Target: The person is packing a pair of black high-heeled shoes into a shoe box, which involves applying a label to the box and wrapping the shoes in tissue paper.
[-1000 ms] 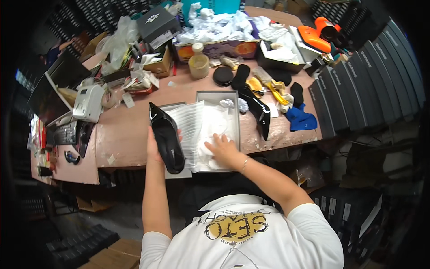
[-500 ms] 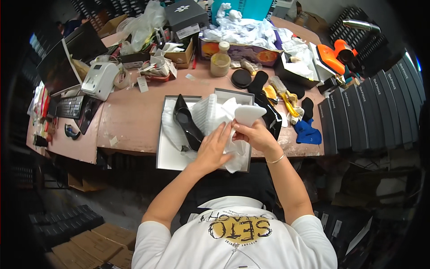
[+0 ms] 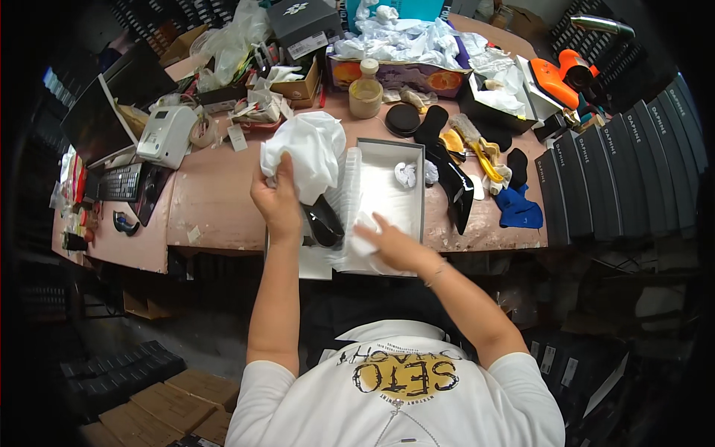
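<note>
My left hand is closed on crumpled white tissue paper, thumb on top, lifted over the left part of the shoe box. Below the paper the glossy black shoe shows in part; the rest of it is hidden. Ribbed white packing foam runs beside the shoe. My right hand reaches in over the front of the open grey-edged box. Motion smears its fingers, which lie at a white piece; whether they grip it is unclear. Small crumpled paper rests inside the box.
Another glossy black pointed shoe lies right of the box, near a blue cloth and a yellow-handled tool. Upright dark shoe boxes line the right. A jar, a printer and a keyboard stand further off.
My left hand has moved left and up and now holds the tissue paper over the shoe. The right hand no longer holds up the white flat piece; the box's right side is uncovered.
</note>
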Tool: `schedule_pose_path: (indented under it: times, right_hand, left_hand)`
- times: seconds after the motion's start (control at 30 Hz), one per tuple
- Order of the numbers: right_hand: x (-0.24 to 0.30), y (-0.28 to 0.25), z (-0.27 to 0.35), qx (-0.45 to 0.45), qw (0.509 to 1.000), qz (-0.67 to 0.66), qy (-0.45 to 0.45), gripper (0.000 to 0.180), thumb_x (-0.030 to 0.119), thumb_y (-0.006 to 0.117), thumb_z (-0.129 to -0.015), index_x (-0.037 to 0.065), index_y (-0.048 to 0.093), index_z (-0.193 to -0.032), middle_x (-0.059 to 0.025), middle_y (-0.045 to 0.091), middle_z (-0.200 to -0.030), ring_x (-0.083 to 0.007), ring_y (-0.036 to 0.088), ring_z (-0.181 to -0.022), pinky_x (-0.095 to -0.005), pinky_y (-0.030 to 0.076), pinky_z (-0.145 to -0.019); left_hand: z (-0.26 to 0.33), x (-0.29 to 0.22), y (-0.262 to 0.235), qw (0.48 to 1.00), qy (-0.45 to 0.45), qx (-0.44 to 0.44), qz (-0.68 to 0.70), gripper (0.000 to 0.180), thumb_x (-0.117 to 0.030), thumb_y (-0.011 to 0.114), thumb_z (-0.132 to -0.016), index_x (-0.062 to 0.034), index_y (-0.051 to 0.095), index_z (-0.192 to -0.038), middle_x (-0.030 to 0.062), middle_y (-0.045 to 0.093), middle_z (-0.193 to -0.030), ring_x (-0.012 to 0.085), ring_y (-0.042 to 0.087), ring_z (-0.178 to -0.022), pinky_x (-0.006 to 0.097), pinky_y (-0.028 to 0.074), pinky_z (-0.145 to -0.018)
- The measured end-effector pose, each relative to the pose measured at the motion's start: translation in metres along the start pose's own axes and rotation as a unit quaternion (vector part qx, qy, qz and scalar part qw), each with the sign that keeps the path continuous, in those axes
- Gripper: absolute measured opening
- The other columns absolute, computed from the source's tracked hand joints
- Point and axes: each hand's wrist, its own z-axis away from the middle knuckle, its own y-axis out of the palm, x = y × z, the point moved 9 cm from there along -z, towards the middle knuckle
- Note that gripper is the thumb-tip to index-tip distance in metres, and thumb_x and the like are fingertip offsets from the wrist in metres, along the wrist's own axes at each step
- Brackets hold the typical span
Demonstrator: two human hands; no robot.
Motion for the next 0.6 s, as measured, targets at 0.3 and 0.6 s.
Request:
schedule_pose_path:
  times: [0.3, 0.6]
  right_hand:
    - [-0.019, -0.125, 0.021, -0.274, 0.957, -0.081, -0.053, 0.033, -0.003, 0.060, -0.074, 0.001, 0.056, -0.107, -0.0208, 0.061, -0.098, -0.0362, 0.060, -0.095, -0.0411, 0.049, -0.082]
    - [-0.116, -0.131, 0.039, -0.283, 0.779, -0.550, 0.103, 0.028, 0.015, 0.055, -0.095, -0.003, 0.057, -0.117, -0.0064, 0.063, -0.104, -0.0132, 0.061, -0.095, -0.0265, 0.051, -0.078]
  left_hand:
    - [0.007, -0.034, -0.015, 0.996, 0.035, 0.011, -0.076, 0.022, -0.019, 0.064, -0.093, 0.0008, 0.061, -0.102, 0.0033, 0.062, -0.097, 0.0091, 0.054, -0.088, 0.025, 0.045, -0.080]
    - [0.105, 0.034, 0.102, 0.765, 0.056, 0.479, -0.427, 0.035, -0.022, 0.075, -0.073, 0.0000, 0.063, -0.099, 0.0160, 0.060, -0.104, 0.0350, 0.059, -0.098, 0.042, 0.049, -0.082]
